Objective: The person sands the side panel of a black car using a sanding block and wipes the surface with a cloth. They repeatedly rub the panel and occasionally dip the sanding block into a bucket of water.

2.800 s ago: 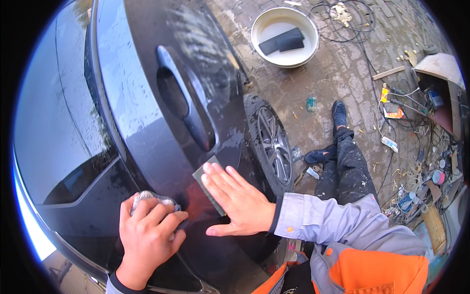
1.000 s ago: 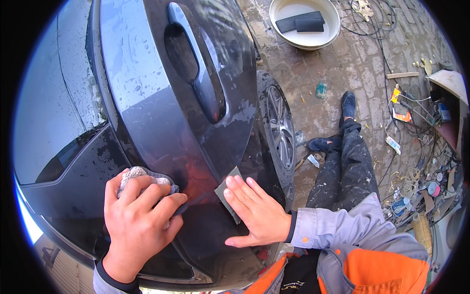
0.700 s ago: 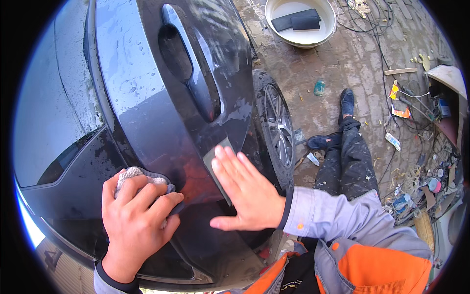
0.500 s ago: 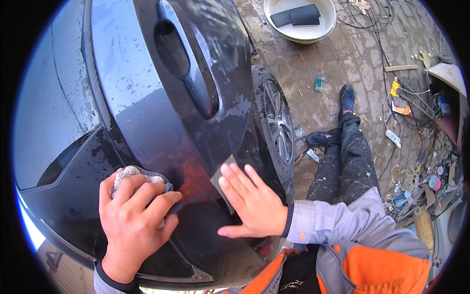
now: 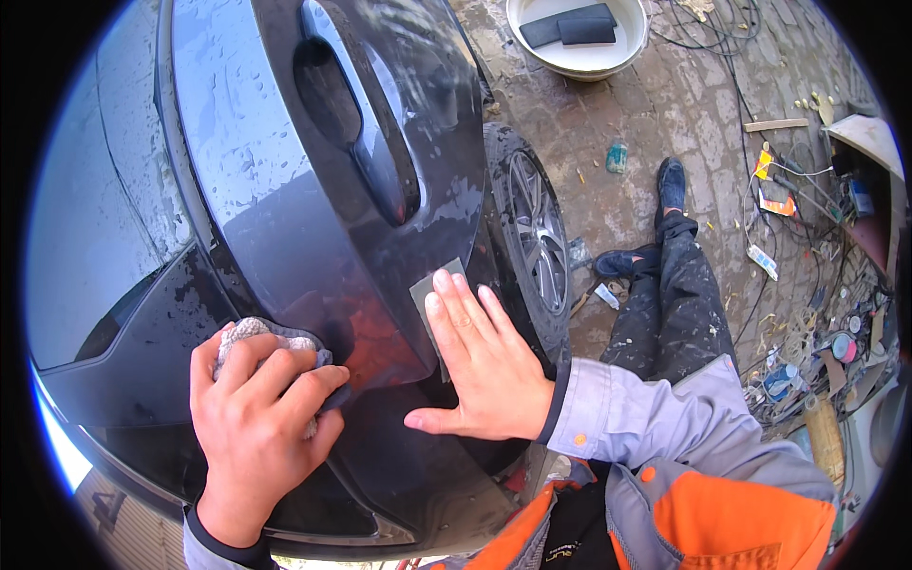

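My left hand is closed round a bunched, grey-and-white cloth and rests on the dark car body. My right hand lies flat with its fingers stretched out and the thumb apart. Under those fingers is a greyish-green sheet that looks like sandpaper, pressed against the side panel. Its upper edge shows past the fingertips; the rest is covered by the hand. Water drops and wet streaks mark the paint around the door handle.
A car wheel sits to the right of the panel. On the wet brick floor stands a white bucket with dark blocks in it. Cables, a wooden stick, cans and scraps litter the far right.
My right hand has slid a little forward, away from me, along the panel, and the sandpaper sheet has moved with it. The left hand and cloth are nearly where they were.
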### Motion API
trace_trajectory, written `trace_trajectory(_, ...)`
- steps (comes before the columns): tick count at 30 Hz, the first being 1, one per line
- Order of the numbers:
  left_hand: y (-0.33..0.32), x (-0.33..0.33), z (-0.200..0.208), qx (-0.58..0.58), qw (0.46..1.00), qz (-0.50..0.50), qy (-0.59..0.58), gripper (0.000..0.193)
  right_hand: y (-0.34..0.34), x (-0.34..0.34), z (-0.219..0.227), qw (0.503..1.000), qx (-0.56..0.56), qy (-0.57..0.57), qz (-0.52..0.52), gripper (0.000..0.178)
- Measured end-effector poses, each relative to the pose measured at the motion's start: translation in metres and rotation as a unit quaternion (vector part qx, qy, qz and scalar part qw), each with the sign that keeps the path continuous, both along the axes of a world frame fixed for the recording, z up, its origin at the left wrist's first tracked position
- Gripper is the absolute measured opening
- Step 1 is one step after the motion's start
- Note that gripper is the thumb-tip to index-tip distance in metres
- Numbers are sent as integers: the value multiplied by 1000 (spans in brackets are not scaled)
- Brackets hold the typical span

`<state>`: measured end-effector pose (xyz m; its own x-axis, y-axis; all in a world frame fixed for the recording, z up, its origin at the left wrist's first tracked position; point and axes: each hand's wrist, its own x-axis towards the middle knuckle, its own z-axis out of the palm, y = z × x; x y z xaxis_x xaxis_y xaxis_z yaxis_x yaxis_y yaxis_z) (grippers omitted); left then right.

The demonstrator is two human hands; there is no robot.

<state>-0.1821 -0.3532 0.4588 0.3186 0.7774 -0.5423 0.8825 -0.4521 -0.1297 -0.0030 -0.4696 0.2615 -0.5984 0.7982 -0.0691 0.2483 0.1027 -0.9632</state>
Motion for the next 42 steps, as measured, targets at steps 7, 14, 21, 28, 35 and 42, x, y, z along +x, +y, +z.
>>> trace_trajectory(7,-1,0,-1,4,1000,1,-10,31,-2,5,3,999,21,33,4,127)
trace_trajectory(14,0,2,-1,5,1000,2,-6,31,2,5,6,999,-9,43,-11,126)
trace_trajectory(21,1,2,-2,14,1000,-1,-10,27,9,6,-20,1000,4,-27,6,113)
trace_trajectory(28,-1,1,-3,55,997,12,-51,26,35,6,-97,991,125,-45,-19,82)
trace_trajectory(35,-36,19,-28,226,969,103,11,28,141,33,-143,993,-15,-87,81,72)
trace_trajectory(42,-64,104,-118,369,899,235,26,24,206,154,-178,945,-310,-5,101,69)
